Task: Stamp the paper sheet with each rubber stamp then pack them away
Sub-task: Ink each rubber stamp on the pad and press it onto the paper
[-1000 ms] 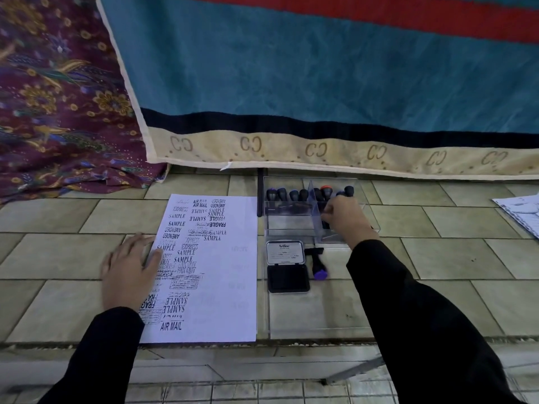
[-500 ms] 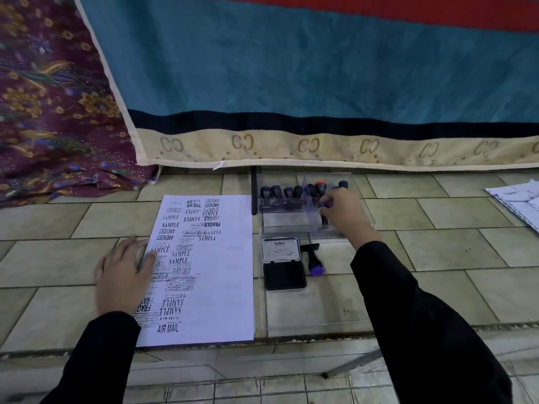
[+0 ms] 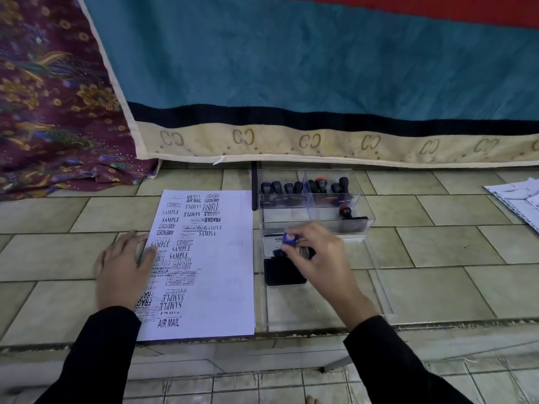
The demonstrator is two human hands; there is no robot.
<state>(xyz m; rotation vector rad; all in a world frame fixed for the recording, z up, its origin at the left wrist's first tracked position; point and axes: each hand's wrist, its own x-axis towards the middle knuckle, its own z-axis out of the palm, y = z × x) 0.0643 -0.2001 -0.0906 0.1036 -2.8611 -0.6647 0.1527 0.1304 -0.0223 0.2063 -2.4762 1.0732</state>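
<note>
View from head height down onto a tiled surface (image 3: 437,249), two hands in black sleeves. Left hand (image 3: 125,269) flat on the left edge of one paper sheet (image 3: 215,281), fingers straight and a little spread, pressing it down. Sheet crowded down its left half with black imprints: SAMPLE, AIR MAIL, FRAGILE, EXPRESS, AMENDED, too overlapped to count; right half nearly bare.

Right hand (image 3: 318,258) just right of the sheet, fingers and thumb curled round one blue-topped stamp (image 3: 289,239), blurred, held over one open ink pad (image 3: 284,274); touching the pad or not, impossible to tell. Pad lying on a flat clear lid (image 3: 379,290).

Behind it, one clear box (image 3: 309,225) with a divider: eight upright stamps (image 3: 288,188) in the back row, four on each side, one of them red-collared. A ninth, a second red-collared stamp (image 3: 346,212), alone nearer the front right. One black stick (image 3: 254,188) beside the box's left wall.

Behind everything, one blue cloth (image 3: 291,68) with a cream border, one maroon patterned cloth (image 3: 52,97) to its left. Loose papers (image 3: 519,202) at the far right edge.
</note>
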